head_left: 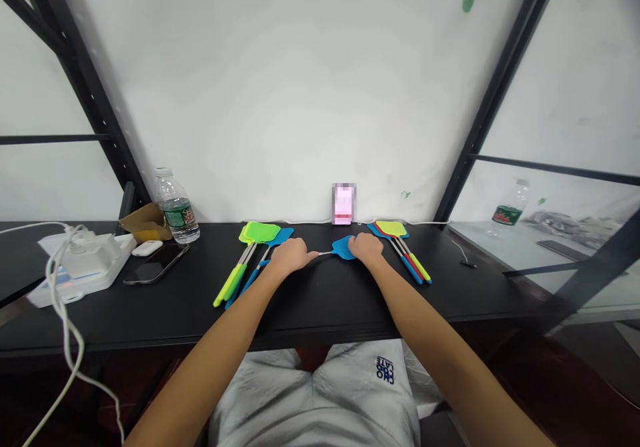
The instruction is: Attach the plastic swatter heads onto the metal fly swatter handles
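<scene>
A blue fly swatter [343, 248] lies crosswise on the black table [320, 300], its thin metal shaft running left from the mesh head. My left hand [293, 255] closes over the shaft's end, hiding the handle. My right hand [365, 248] grips the right side of the blue head. Left of my hands lies a bundle of fly swatters [240, 264] with lime-green heads and yellow-green and blue handles. To the right lies another bundle of fly swatters [403, 250], with yellow and blue heads and red, blue and yellow-green handles. Neither hand touches either bundle.
At the table's left stand a water bottle [176, 207], a cardboard box [145, 224], white earbuds case [147, 248], a phone [156, 264] and a white power strip [85, 264] with cables. A pixelated card [344, 204] leans on the wall. Black frame posts flank the table.
</scene>
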Motion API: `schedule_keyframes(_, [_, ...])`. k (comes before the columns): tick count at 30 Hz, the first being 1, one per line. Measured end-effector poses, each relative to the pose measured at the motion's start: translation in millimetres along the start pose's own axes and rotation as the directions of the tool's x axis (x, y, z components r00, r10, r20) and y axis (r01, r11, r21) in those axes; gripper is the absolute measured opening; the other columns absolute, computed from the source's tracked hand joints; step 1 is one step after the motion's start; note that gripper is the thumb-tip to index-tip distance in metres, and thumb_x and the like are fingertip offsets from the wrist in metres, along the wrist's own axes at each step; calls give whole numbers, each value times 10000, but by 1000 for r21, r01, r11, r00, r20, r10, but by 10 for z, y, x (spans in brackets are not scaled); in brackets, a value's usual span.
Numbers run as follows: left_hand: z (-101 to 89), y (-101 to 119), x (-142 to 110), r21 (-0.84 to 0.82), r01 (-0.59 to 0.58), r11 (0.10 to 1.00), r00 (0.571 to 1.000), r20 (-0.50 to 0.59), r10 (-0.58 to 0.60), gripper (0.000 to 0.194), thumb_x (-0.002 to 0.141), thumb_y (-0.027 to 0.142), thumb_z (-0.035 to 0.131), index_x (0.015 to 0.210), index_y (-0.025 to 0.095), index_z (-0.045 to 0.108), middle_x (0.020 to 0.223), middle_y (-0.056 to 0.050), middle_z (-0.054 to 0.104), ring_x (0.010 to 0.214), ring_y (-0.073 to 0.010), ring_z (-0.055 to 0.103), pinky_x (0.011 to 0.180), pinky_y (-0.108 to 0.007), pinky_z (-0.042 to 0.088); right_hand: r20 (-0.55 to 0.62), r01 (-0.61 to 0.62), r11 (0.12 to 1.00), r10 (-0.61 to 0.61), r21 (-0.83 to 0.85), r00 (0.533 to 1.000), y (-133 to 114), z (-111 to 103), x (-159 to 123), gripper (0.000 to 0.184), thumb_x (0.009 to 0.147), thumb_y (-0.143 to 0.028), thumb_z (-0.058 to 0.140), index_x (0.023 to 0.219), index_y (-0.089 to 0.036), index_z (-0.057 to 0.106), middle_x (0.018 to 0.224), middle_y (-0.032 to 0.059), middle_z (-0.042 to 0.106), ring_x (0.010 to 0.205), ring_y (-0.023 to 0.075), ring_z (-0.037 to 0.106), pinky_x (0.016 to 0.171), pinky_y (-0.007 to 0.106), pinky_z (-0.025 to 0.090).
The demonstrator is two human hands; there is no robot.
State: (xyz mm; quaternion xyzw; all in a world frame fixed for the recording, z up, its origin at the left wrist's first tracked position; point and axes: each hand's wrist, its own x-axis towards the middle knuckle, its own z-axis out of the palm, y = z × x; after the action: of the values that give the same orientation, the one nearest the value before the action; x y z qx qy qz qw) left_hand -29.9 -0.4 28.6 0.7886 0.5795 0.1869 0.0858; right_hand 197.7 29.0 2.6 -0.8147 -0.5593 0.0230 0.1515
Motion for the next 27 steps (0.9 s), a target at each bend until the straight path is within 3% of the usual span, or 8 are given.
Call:
schedule_keyframes(4, [-11, 36, -6, -16, 0, 1000, 999, 36, 1, 510, 780, 608, 553, 474, 201, 535, 543, -86, 573, 627, -242, 593, 566, -295, 334, 0, 6, 999, -6, 42, 1000, 47, -14, 32, 523, 949, -412, 339, 1174, -77, 671, 1168, 233, 639, 1094, 336, 614, 876, 419, 471])
schedule_keyframes(11, [64, 15, 11, -70, -49, 996, 998, -34, 47, 531, 771, 645, 550, 483, 200, 532, 548, -78, 546, 619, -229, 579, 565, -292, 320, -70, 18, 987, -7, 160, 998, 61, -35, 36, 529, 953, -426, 308, 1115, -91, 684, 1128, 216, 656, 1056, 339, 627, 861, 420, 481])
schedule_keyframes(27, [105, 49, -1, 55, -66, 996, 998, -16, 67, 544, 853, 647, 433, 625, 192, 624, 701, -93, 634, 666, -206, 576, 540, -282, 276, -98, 9, 971, 15, 238, 995, 43, -68, -22, 525, 951, -473, 349, 1089, -81, 671, 1112, 232, 652, 1067, 339, 618, 869, 404, 462])
